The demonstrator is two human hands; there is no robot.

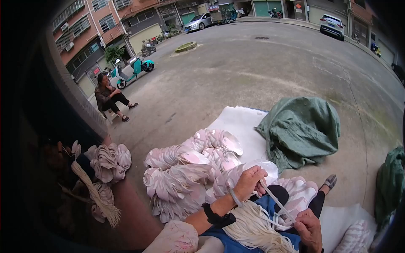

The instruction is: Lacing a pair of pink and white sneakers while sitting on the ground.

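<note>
A thin white shoelace [277, 201] runs taut and slanting between my two hands. My left hand [249, 182] is closed on its upper end, in front of a pile of pink-and-white shoe uppers [181, 181]. My right hand [310, 231] pinches the lower end at the lower right. Beneath the stretched lace, a thick bundle of cream-white laces [257, 230] lies across my lap on blue cloth. More pink-and-white uppers [297, 192] rest just beyond my right hand. Whether the lace passes through an upper's eyelets I cannot tell.
A green sack [301, 130] stands beyond the uppers beside a white sheet [238, 122]. Another green sack [390, 185] is at the right edge. More uppers [110, 162] and hanging laces [95, 189] are at left. A person [110, 97] sits near a teal scooter [135, 69].
</note>
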